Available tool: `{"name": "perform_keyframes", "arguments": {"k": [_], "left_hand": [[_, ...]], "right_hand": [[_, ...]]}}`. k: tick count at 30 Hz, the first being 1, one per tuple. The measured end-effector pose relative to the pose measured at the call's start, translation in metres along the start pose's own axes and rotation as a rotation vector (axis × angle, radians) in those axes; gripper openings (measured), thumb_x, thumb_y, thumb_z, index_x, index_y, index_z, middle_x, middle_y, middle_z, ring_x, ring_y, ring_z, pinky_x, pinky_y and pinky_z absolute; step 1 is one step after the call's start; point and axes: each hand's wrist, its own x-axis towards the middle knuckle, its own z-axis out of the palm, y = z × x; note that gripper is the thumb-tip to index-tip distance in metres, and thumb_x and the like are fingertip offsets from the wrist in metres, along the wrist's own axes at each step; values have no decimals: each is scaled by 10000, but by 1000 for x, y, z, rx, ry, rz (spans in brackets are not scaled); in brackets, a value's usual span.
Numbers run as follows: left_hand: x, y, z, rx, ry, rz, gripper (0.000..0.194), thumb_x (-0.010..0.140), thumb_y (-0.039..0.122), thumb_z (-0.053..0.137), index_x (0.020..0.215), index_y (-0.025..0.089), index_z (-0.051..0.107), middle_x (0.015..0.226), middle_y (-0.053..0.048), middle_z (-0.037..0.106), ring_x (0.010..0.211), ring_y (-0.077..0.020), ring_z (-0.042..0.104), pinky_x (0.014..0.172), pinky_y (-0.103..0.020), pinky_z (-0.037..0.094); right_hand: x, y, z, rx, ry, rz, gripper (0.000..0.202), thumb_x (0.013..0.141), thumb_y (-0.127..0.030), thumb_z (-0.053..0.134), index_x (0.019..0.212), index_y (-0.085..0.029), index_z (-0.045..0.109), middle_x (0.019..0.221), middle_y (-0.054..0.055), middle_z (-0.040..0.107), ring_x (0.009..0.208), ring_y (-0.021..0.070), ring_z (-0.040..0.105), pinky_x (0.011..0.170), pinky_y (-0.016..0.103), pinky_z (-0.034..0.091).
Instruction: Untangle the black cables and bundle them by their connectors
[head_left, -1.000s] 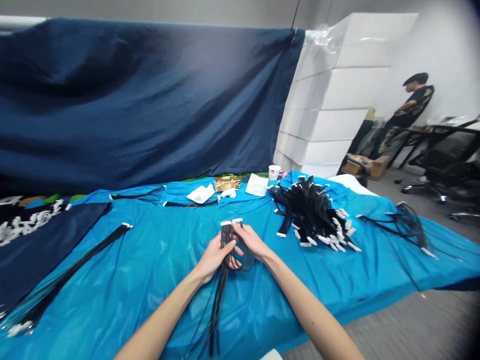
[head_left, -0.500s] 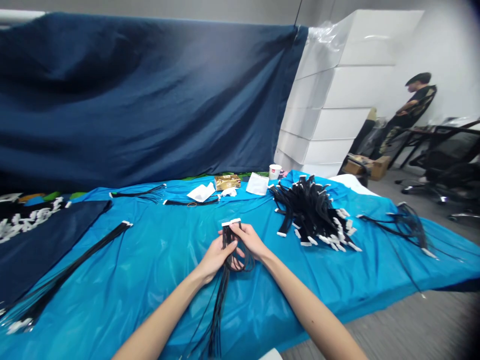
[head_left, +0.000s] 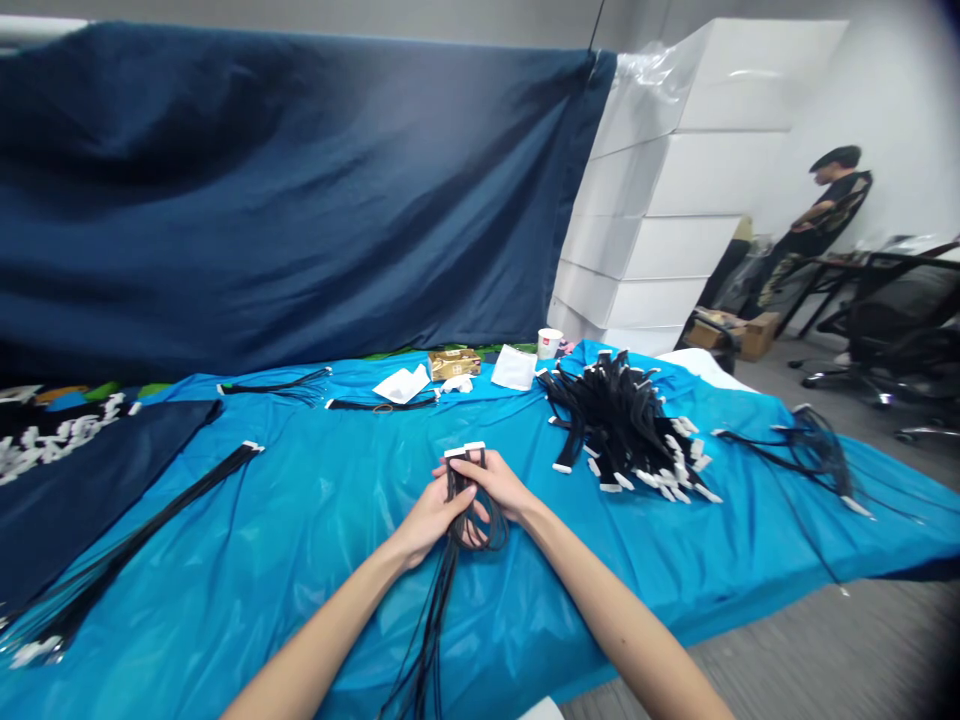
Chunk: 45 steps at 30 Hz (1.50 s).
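Note:
A black wire harness with white connectors at its top is held between both hands above the blue-covered table. My left hand is closed on the wires, its thumb lying across them. On the other side, my right hand grips the harness just below the connectors. Some wires bend into a loop by the right palm, while the loose ends hang down toward the table's near edge. The fingers behind the wires are partly hidden.
A heap of black cables with white connectors lies to the right. Longer cables stretch along the left. Toward the back are a gold box, white packets and a paper cup. A person is at far right.
The connectors have dropped slightly, and my right fingers have shifted a little lower on the wires. Both hands keep their hold.

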Motion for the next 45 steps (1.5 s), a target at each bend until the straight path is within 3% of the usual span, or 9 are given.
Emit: {"name": "perform_keyframes", "arguments": {"k": [7, 13, 15, 18, 21, 24, 27, 34, 45], "left_hand": [[5, -5, -8, 71, 38, -52, 392, 693, 490, 501, 781, 111, 555, 662, -80, 629, 563, -178, 609, 541, -295, 491], [9, -5, -16, 363, 437, 230, 326, 672, 414, 560, 871, 156, 571, 874, -78, 607, 765, -174, 577, 678, -275, 455], [7, -1, -14, 456, 505, 335, 317, 663, 382, 578, 910, 183, 570, 936, -75, 580, 840, -185, 549, 694, -276, 446], [3, 3, -9, 605, 456, 463, 257, 685, 333, 566, 911, 211, 583, 1001, -69, 547, 967, -200, 490, 822, -330, 394], [1, 3, -6, 801, 281, 557, 166, 699, 297, 559, 836, 224, 620, 1063, -67, 542, 1100, -218, 394, 951, -389, 269], [2, -2, -5, 934, 106, 584, 144, 712, 304, 547, 789, 230, 643, 1104, -56, 542, 1168, -221, 329, 1002, -408, 180], [3, -8, -6, 1004, 25, 577, 155, 720, 317, 536, 764, 227, 654, 1121, -50, 541, 1180, -222, 324, 1018, -421, 129], [3, -9, -8, 989, -1, 540, 154, 725, 311, 529, 712, 229, 659, 1112, -45, 550, 1179, -216, 332, 1019, -422, 119], [3, 0, -7, 850, 71, 509, 147, 721, 288, 543, 688, 192, 650, 971, -53, 624, 1038, -187, 477, 936, -356, 307]], "right_hand": [[2, 5, 0, 37, 54, 59, 338, 679, -404, 576, 866, -128, 631, 799, 77, 660, 622, 157, 613, 627, 270, 467], [8, 10, -4, 175, 166, 58, 275, 678, -346, 597, 843, -129, 628, 795, 64, 657, 702, 155, 613, 687, 271, 467], [10, 11, -6, 221, 214, 83, 252, 660, -324, 618, 820, -129, 629, 767, 59, 657, 706, 154, 615, 661, 250, 473], [12, 14, -10, 269, 259, 119, 226, 644, -297, 637, 789, -124, 631, 716, 51, 655, 623, 133, 611, 548, 200, 469], [13, 16, -12, 288, 283, 124, 205, 659, -282, 624, 785, -121, 628, 712, 51, 655, 568, 114, 600, 479, 175, 454], [14, 16, -13, 328, 288, 122, 195, 685, -273, 598, 793, -112, 621, 777, 80, 659, 649, 145, 619, 570, 219, 493], [14, 15, -13, 363, 296, 126, 176, 697, -252, 583, 786, -103, 615, 796, 100, 658, 722, 180, 626, 674, 282, 503], [14, 16, -11, 348, 330, 150, 163, 709, -241, 573, 788, -103, 607, 784, 102, 661, 694, 175, 633, 573, 239, 519], [15, 16, -11, 327, 339, 119, 176, 689, -265, 586, 765, -108, 608, 762, 83, 663, 699, 188, 632, 643, 282, 514]]}}
